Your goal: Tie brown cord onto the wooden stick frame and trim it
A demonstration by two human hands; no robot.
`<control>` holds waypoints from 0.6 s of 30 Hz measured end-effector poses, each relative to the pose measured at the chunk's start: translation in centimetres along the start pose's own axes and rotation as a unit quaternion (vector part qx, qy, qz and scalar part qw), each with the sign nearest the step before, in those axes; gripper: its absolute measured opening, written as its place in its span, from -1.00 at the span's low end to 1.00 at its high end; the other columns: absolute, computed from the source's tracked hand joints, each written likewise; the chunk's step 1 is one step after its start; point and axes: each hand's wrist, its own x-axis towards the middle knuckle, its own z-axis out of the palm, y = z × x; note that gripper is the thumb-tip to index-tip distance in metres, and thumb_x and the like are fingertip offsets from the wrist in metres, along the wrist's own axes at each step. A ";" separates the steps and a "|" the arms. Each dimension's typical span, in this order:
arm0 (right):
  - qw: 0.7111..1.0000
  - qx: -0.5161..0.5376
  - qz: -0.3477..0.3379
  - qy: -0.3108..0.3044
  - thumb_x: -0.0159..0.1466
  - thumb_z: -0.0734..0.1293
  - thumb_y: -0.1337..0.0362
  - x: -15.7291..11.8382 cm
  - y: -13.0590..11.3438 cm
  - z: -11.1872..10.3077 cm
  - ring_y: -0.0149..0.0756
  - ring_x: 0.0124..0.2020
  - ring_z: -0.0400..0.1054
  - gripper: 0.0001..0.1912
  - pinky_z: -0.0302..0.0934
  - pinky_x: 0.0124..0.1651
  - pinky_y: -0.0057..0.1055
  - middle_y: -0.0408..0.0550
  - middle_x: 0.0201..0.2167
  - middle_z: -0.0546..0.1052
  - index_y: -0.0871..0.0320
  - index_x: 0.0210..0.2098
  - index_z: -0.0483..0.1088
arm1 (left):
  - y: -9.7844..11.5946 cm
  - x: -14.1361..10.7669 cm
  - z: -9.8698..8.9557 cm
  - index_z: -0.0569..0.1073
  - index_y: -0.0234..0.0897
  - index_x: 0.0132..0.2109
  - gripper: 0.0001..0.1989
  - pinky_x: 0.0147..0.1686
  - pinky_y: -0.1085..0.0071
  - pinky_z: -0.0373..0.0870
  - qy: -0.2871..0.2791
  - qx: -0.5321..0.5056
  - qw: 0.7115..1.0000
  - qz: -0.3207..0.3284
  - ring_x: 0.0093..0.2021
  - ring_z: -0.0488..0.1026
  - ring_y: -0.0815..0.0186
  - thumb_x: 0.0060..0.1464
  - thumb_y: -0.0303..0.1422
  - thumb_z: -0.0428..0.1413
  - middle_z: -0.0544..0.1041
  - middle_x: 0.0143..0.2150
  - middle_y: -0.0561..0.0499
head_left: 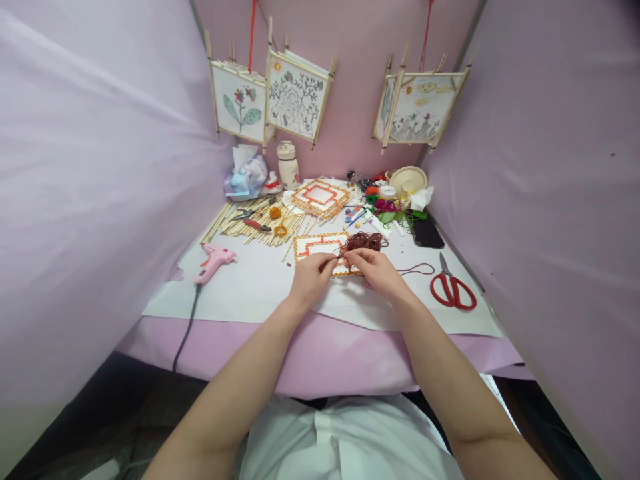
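Note:
My left hand (315,272) and my right hand (373,267) meet above the front of the table, thumbs and fingertips pinched on dark brown cord. The bundle of brown cord (364,241) lies just behind my right hand in a loose tangle. A loose strand of it (420,269) trails to the right on the paper. Beneath my hands lies a white rectangular panel (314,244) edged with orange and red braid; my fingers hide part of it. A similar diamond-turned panel (320,194) rests farther back.
At left lie a pink glue gun (214,262) with a cable, thin wooden sticks (240,230) and pliers (256,225). Red-handled scissors (453,287) and a black phone (427,232) are at right. A bottle (288,167) stands behind, below hanging lanterns (297,93).

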 end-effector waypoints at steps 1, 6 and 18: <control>1.000 0.000 -0.002 0.007 0.11 0.37 -0.04 -0.1 -0.1 0.1 -0.51 -0.62 0.08 -0.60 -0.06 -0.60 -0.49 -0.13 -0.45 0.48 0.15 -0.25 0.49 | 0.0 0.0 0.1 0.59 -0.22 -0.28 -0.87 -0.25 0.40 0.29 0.007 0.003 1.000 -0.004 -0.36 0.43 0.28 0.09 -0.37 0.13 0.57 -0.35 -0.02; 0.999 -0.012 -0.018 0.048 0.07 0.41 0.10 -0.3 -0.5 0.5 -0.44 -0.56 0.19 -0.75 0.06 -0.52 -0.46 -0.16 -0.53 0.44 0.14 -0.36 0.50 | -0.2 -0.2 0.4 0.56 -0.25 -0.26 -0.86 -0.32 0.43 0.34 0.023 0.014 1.000 0.001 -0.39 0.46 0.33 0.11 -0.36 0.11 0.59 -0.35 0.02; 0.991 0.113 -0.036 0.063 0.03 0.45 0.12 0.1 0.3 1.7 -0.37 -0.44 0.32 -0.75 0.17 -0.35 -0.42 -0.14 -0.48 0.50 0.15 -0.39 0.45 | -0.5 0.0 1.1 0.56 -0.26 -0.34 -0.89 -0.28 0.42 0.34 0.067 -0.078 0.994 0.027 -0.20 0.44 0.30 0.07 -0.33 0.17 0.52 -0.25 -0.04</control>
